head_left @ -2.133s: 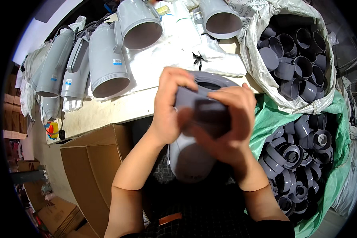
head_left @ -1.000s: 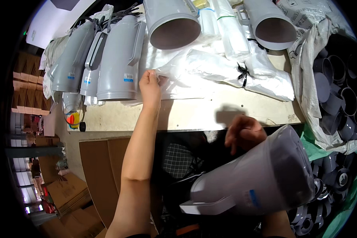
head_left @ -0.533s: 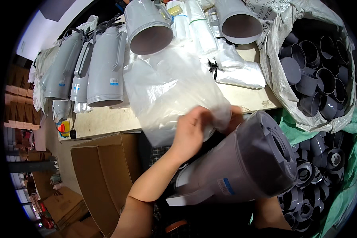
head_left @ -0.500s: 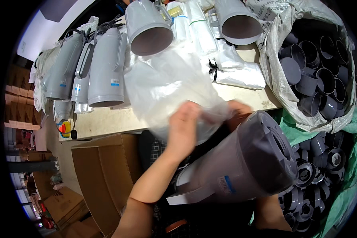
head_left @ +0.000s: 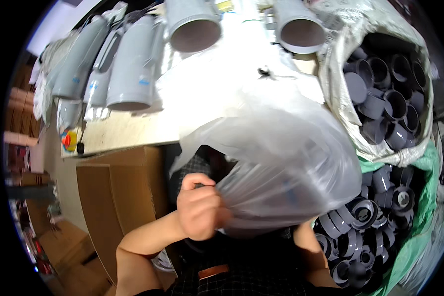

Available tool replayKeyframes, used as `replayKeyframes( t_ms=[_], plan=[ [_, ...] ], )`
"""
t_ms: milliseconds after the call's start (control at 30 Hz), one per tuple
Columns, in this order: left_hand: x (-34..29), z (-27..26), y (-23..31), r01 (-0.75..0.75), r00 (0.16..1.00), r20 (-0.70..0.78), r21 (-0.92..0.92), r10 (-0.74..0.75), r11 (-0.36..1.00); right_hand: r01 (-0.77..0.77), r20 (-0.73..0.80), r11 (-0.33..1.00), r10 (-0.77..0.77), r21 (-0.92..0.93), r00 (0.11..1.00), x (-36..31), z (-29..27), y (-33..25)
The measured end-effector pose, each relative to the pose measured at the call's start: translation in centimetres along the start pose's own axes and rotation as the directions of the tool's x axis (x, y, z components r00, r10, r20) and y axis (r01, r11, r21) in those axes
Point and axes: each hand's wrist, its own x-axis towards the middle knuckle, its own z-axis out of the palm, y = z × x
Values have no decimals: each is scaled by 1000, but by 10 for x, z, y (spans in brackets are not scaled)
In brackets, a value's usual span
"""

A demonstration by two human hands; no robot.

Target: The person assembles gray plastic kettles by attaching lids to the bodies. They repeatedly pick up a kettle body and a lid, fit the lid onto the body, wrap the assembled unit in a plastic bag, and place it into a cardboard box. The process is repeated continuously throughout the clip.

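A clear plastic bag [head_left: 301, 148] spreads over my lap, its mouth gaping towards my left side. Inside it the grey thermos jug shows only dimly, with a blurred blue label. My left hand [head_left: 200, 209] is closed in a fist, pulling the bag's edge down and left. On the other side my right forearm [head_left: 313, 251] reaches up behind the bag; the bag hides that hand's fingers. Part of the bag's upper side lies against the brightly lit plastic sheets on the table.
Grey jug bodies [head_left: 130, 69] lie at the table's left, and two more with open ends, one a grey jug [head_left: 195, 34], at the back. A white woven sack [head_left: 333, 89] of grey cups stands right, above a green sack [head_left: 422, 207] of grey lids. A cardboard box [head_left: 128, 192] stands left.
The plastic bag, bunched between both hands before, now covers the jug. My left hand has moved down and left with its edge; my right hand has gone behind it. The view has shifted slightly.
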Motion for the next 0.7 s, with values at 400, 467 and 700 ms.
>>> replayKeyframes(
  t_ms=[400,467,700],
  plan=[
    [-203,-5,117,859,364,471,-502,-803,95,-643,998,764,-2,47,71,-86,174,-94],
    [-211,-12,127,927,295,377,-337,-878,166,-652,999,758,19,3,27,-100,217,-145],
    [-251,-75,85,346,-2,-409,-856,-912,384,-535,997,842,50,-72,-56,-106,245,-138]
  ],
)
